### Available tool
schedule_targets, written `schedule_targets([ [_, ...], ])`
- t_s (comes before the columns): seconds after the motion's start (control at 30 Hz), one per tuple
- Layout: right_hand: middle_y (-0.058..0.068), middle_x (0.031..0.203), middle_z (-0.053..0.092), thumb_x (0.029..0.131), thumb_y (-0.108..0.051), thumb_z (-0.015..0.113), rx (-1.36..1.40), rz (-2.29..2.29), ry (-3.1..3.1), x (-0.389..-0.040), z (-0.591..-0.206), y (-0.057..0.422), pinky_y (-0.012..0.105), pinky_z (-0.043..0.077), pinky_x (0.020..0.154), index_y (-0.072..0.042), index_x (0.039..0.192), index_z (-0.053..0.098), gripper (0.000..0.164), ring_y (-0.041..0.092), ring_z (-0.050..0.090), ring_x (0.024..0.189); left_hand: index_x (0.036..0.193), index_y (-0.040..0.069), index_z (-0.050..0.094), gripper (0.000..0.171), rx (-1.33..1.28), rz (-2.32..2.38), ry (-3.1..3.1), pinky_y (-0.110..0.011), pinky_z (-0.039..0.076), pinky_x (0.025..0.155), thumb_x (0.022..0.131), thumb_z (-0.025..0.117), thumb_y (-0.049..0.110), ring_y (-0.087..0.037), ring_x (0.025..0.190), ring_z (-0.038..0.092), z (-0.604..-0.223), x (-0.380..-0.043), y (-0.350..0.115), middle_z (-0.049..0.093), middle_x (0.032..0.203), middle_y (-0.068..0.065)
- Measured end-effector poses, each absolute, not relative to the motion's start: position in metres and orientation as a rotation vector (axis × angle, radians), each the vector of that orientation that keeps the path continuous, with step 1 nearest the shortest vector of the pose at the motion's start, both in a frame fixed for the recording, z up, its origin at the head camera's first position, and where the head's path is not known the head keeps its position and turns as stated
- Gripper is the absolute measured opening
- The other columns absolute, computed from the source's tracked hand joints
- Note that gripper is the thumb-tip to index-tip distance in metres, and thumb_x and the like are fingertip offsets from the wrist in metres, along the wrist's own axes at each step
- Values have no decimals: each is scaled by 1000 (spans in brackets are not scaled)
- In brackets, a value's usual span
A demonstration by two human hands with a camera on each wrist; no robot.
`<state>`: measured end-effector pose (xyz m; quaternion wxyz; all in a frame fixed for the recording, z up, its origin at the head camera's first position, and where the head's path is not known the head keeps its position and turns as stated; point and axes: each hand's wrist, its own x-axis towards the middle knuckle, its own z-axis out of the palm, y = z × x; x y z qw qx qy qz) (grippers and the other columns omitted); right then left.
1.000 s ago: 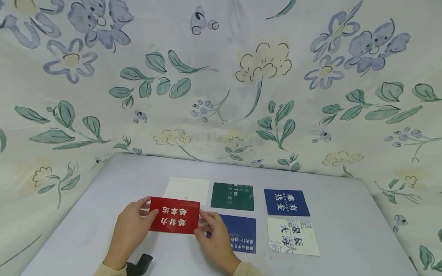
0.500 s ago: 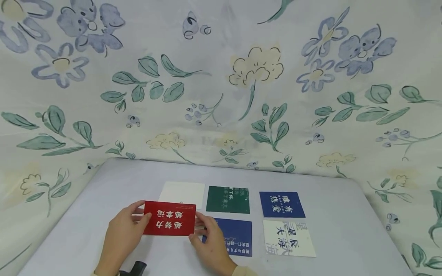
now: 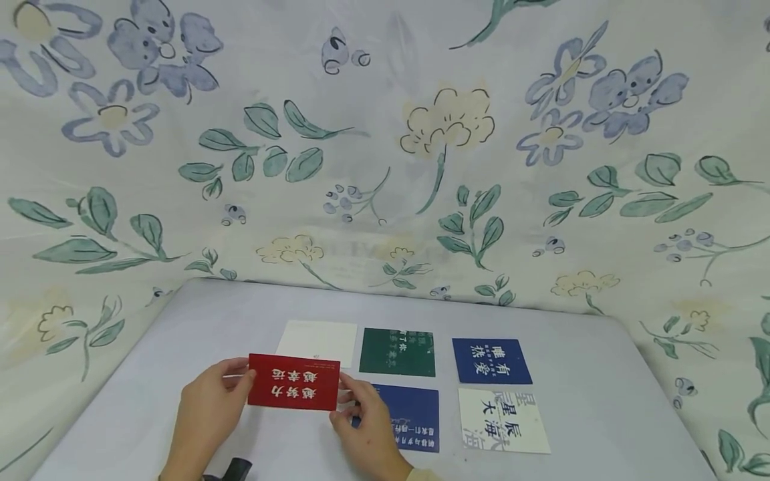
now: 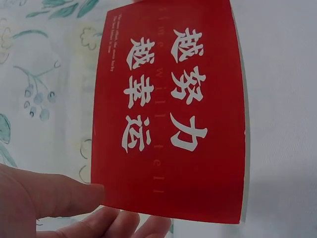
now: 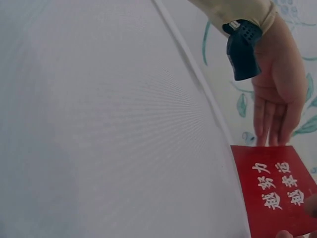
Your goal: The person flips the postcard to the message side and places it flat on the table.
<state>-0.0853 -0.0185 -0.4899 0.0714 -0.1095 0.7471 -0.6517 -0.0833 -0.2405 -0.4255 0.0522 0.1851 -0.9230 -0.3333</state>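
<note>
Red card (image 3: 293,382) is held between both hands (image 3: 209,409).

Curtained nook, floral cloth (image 3: 361,150), white table (image 3: 601,387)

A red card (image 3: 293,382) with white characters (image 4: 188,89) is held tilted above the table (image 3: 595,401).

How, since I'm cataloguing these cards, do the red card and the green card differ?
The red card is held up by the left hand and right hand; the green card lies on the table. The red card's characters are bold white; some of the green card's look faint. Both are rectangular.
</note>
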Motion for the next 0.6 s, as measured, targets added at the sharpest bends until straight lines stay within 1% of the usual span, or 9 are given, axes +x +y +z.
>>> schedule_targets([
  [0.13,0,124,59,90,0,66,-370,-1999,2229,-85,-490,-17,20,52,92,-8,144,54,55,16,60,112,125,-12,60,38,570,-1001,-2763,-47,61,70,98,60,15,-46,99,67,-425,-83,-240,65,116,-34],
  [0.33,3,122,62,90,4,63,-415,-2044,2261,-85,-490,-17,23,53,94,-7,141,57,52,20,61,114,120,-12,64,32,551,-992,-2706,-45,61,66,99,60,12,-47,97,68,-424,-82,-241,67,111,-33],
  [0.47,4,125,62,89,5,62,-420,-2089,2253,-86,-491,-17,24,53,95,-5,139,58,50,21,61,116,118,-11,65,31,555,-994,-2679,-44,61,64,98,61,12,-46,96,68,-424,-82,-240,68,108,-32],
  [0.6,5,127,62,91,5,61,-402,-2113,2237,-86,-492,-17,24,51,97,-5,138,59,48,23,61,119,116,-10,67,29,533,-983,-2653,-40,60,59,98,62,12,-45,94,69,-423,-82,-241,70,105,-31],
])
